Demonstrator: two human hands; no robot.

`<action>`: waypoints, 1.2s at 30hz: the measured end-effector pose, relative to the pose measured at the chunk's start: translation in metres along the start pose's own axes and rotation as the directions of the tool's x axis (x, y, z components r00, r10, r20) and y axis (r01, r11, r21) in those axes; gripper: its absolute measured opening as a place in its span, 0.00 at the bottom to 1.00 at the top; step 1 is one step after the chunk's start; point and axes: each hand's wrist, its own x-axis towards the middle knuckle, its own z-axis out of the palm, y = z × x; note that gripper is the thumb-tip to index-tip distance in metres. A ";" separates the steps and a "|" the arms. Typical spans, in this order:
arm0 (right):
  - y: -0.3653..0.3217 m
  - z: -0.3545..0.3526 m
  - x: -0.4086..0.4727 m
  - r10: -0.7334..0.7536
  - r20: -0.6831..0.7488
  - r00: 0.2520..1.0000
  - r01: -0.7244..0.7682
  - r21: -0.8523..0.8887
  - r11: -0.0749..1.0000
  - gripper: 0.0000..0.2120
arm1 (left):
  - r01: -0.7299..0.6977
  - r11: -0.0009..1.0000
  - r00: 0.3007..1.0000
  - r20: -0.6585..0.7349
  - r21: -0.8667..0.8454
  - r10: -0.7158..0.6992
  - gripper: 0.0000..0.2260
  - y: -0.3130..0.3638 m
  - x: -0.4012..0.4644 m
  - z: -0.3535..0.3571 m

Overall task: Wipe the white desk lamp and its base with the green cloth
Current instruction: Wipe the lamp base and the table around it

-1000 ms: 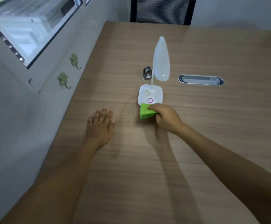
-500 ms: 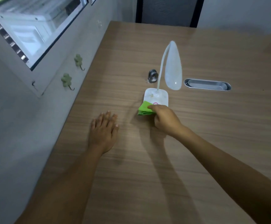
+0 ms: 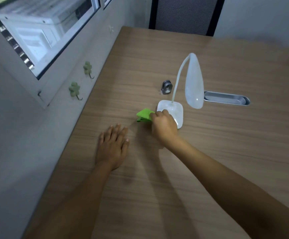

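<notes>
While the right hand [image 3: 164, 128] is clenched around the green cloth [image 3: 144, 115], the cloth sits bunched at the left edge of the lamp's base [image 3: 172, 109], right around the middle of the frame, so I'd say this is the base-wiping bit. The left hand [image 3: 112, 147] is lying flat and empty on the wooden desk [image 3: 226, 152], lower left of the lamp, holding nothing. If it were me, I'd spread that cloth out flatter instead of keeping it wadded up, go over the whole square base in overlapping passes, and get around the spot where the thin neck [image 3: 177, 81] comes up. That lamp looks light and top-heavy, so the free hand could steady the base while the drooping head [image 3: 194, 81] gets its turn. Count-wise: one lamp, one cloth, two hands, one small metal ring thing [image 3: 167, 87] just behind the base, one oval metal cable slot [image 3: 226, 100] set in the desk to the right, and two green clover-shaped hooks [image 3: 74, 89] on the wall at left under the window [image 3: 41, 31].
</notes>
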 end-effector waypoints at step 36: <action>0.005 -0.021 0.049 0.372 0.064 0.926 -0.377 0.115 0.919 0.12 | 0.017 0.999 1.000 0.003 -0.046 -0.017 0.26 -0.001 0.001 0.001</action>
